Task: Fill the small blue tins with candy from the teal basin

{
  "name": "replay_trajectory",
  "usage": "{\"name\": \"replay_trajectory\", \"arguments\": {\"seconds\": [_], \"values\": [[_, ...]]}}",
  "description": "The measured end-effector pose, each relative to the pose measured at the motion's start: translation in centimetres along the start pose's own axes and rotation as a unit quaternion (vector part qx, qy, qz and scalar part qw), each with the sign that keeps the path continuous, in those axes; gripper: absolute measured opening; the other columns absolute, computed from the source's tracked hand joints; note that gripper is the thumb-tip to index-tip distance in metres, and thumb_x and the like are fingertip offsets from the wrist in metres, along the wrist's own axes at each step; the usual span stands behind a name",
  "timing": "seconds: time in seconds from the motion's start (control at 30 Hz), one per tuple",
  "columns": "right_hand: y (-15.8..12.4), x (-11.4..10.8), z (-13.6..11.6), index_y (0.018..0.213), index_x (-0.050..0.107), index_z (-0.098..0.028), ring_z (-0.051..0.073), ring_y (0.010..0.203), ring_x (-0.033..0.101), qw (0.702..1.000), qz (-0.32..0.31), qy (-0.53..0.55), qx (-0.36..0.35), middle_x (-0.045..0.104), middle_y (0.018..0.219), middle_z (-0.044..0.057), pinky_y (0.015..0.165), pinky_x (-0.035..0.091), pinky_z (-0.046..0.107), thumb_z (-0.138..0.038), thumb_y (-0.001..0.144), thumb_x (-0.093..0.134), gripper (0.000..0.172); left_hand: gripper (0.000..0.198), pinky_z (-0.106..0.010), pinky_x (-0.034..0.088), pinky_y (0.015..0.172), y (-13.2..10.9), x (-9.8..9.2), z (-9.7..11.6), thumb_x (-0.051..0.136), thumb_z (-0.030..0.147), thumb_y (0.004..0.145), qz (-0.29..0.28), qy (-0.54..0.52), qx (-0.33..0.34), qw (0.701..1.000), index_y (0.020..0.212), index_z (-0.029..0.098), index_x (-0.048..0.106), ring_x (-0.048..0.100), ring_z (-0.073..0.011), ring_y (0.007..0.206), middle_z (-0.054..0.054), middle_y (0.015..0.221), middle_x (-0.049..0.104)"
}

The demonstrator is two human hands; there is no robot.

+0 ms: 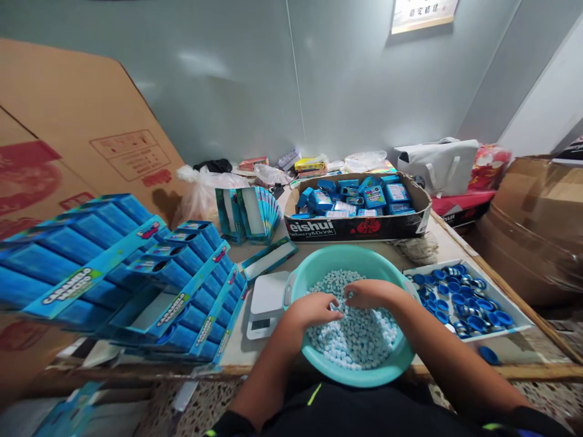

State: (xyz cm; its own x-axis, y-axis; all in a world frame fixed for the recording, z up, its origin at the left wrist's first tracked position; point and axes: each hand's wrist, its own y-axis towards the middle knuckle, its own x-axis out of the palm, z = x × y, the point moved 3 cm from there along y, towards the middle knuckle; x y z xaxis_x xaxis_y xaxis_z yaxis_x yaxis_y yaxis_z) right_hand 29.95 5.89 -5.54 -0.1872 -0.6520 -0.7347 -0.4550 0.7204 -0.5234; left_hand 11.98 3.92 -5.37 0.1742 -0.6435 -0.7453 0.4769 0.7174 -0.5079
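A turquoise plastic basin [359, 377] stands at the table's front edge, holding many small pale blue and white pellets [359, 337]. Over the pellets, my left hand [317, 308] reaches in from the left with its fingers bent and thumb apart. My right hand [368, 294] comes from the right, fingertips curled down near the pellets. The two hands are close together; whether either holds pellets is too small to tell. Left of the basin sits a white scale [268, 297], partly beside its rim.
Stacked blue candy boxes [182, 291] fill the left. Behind the basin is a black carton [355, 229] of small blue boxes. A white tray [501, 331] of blue caps lies right, with one loose cap [489, 355] in front. Large cardboard boxes flank the table.
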Motion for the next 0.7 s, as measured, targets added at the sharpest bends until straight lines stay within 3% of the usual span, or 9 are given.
{"name": "replay_trajectory", "arguments": {"seconds": [0.23,0.7], "values": [[0.7,0.53,0.57,0.123,0.078,-0.024,0.027,0.091,0.07,1.0,0.006,0.002,-0.006,0.079,0.104,0.01,0.068,0.042,0.032,-0.036,0.096,0.063,0.033,0.043,-0.037,0.055,0.096,-0.16,-0.09,0.18,0.068,0.05,0.092,-0.004,0.009,-0.002,1.0,0.128,0.027,0.074,0.073,-0.0307,0.111,-0.007,0.121,0.078],[0.72,0.81,0.64,0.12,0.076,-0.02,0.022,0.079,0.068,1.0,-0.005,0.017,-0.014,0.077,0.09,0.008,0.063,0.038,0.03,-0.031,0.097,0.062,0.029,0.043,-0.031,0.054,0.091,0.15,0.32,-0.09,0.071,0.05,0.091,-0.005,0.009,-0.004,1.0,0.127,0.026,0.075,0.074,-0.0272,0.108,-0.007,0.119,0.078]]}}
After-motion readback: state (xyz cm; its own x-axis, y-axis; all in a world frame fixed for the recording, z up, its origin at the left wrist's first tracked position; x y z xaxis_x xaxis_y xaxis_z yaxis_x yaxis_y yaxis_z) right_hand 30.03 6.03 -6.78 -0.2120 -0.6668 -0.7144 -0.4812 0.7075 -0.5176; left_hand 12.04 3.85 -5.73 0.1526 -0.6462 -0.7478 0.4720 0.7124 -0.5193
